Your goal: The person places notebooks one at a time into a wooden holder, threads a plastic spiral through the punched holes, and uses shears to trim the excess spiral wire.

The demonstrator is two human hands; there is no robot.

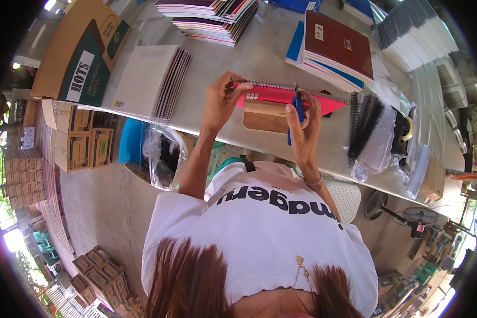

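Red notebook (286, 97) on the wooden block (265, 116): our left hand (222, 100) pinches its spiral end, right hand (305, 124) grips blue pliers (298, 108) — a slip could bend the coil.

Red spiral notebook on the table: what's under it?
A wooden block lies under the red spiral notebook, sticking out at its near edge on the table. How far the block runs beneath is covered, partly by the right hand too.

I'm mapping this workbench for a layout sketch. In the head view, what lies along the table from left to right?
Cardboard box → white spiral pads → left hand → red spiral notebook → right hand holding blue pliers → black binding coils → tape roll.
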